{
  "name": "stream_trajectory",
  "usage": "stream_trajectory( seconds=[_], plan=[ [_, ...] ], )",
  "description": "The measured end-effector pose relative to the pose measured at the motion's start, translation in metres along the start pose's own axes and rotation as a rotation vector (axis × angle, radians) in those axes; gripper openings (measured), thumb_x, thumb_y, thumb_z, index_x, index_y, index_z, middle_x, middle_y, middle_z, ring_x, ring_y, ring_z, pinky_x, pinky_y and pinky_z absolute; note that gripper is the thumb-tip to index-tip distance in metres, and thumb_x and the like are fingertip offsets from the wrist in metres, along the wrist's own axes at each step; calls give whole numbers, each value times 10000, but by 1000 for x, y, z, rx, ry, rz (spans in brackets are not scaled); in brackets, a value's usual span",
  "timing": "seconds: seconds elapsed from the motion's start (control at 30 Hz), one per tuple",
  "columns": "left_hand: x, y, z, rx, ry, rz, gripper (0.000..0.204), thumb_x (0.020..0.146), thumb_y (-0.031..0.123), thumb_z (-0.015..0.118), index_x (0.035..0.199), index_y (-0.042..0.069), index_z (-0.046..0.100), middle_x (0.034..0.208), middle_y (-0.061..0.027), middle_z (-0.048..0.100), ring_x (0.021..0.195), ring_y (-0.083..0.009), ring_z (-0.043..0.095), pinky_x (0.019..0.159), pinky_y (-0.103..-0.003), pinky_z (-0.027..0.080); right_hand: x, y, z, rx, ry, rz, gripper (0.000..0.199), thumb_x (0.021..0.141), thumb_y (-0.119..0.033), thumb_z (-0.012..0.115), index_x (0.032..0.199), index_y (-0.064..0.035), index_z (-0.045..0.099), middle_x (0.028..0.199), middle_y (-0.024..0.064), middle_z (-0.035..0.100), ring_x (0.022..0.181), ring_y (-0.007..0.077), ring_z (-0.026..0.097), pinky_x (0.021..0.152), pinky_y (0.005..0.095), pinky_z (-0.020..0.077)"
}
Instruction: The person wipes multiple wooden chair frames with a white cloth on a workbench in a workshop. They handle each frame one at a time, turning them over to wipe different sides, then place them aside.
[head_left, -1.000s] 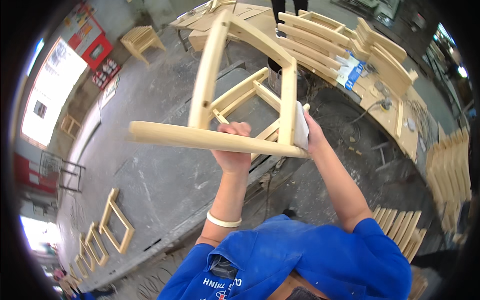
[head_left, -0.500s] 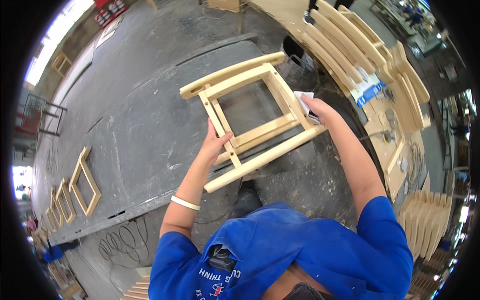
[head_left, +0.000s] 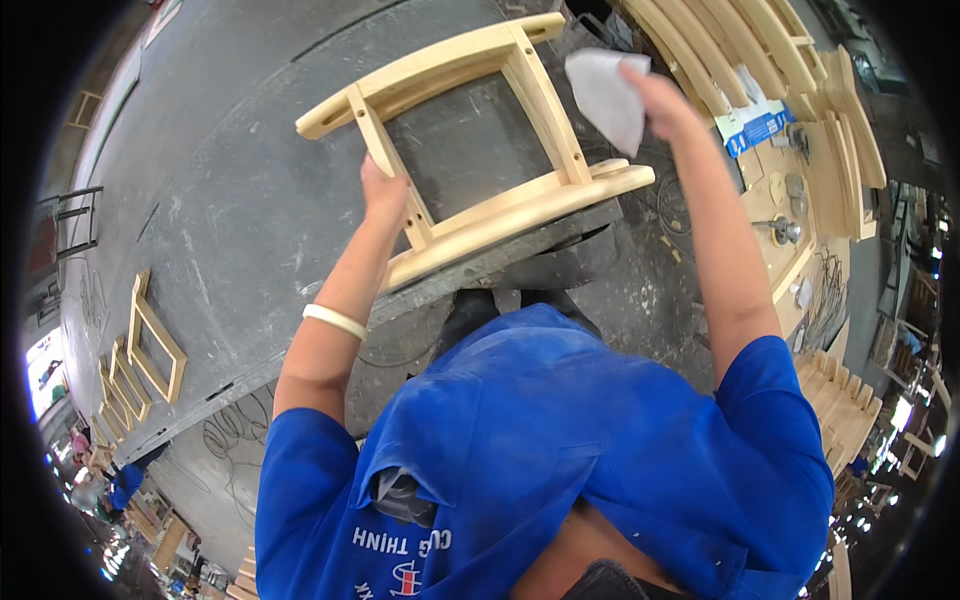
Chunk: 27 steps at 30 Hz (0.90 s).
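Off to your left, several flat wooden frames (head_left: 140, 350) lie on the grey floor (head_left: 230, 200), well away from your fingers. Your left hand (head_left: 383, 192) has its fingers wrapped shut around an upright rail of the pale wooden chair frame (head_left: 470, 150), which sits tilted in front of you, stretching from those fingers toward your right. Your right hand (head_left: 662, 98) is raised just beyond the frame's right end, fingers pinched on a sheet of grey sandpaper (head_left: 606, 95). Past it, curved wooden parts (head_left: 770, 50) are stacked on a workbench (head_left: 775, 235).
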<state>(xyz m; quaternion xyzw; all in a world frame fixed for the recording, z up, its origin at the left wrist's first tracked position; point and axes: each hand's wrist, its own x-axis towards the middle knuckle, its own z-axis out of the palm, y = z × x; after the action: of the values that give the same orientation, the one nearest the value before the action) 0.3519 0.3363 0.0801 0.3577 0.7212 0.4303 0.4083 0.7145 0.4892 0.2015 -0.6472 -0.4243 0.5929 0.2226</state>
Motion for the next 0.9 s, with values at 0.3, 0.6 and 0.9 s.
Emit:
stream_trajectory(
  seconds=[0.3, 0.6, 0.9],
  plan=[
    [-12, 9, 0, -148, 111, -345, 404, 762, 9, 567, 1160, 6, 501, 1046, -127, 600, 947, -255, 584, 838, -383, 472, 40, 43, 71, 956, -14, 29, 461, 1008, -324, 301, 1315, 4, 401, 1307, 144, 496, 1194, 274, 484, 1036, 431, 356],
    [-14, 19, 7, -314, 149, -420, 461, 743, -12, 584, 1190, 39, 485, 1004, -118, 597, 961, -253, 565, 823, -388, 457, 72, 51, 75, 713, -189, -35, 444, 956, -332, 499, 1258, -8, 471, 1238, 94, 565, 1146, 219, 511, 1025, 359, 357],
    [-6, 1, -10, -678, -116, -477, 588, 947, 542, 371, 1324, 94, 426, 1220, -82, 548, 1144, -265, 499, 978, -407, 392, 79, 45, 60, 786, -78, 200, 511, 994, -418, 266, 1309, -64, 458, 1319, 84, 516, 1215, 272, 477, 1047, 439, 343]
  ],
)
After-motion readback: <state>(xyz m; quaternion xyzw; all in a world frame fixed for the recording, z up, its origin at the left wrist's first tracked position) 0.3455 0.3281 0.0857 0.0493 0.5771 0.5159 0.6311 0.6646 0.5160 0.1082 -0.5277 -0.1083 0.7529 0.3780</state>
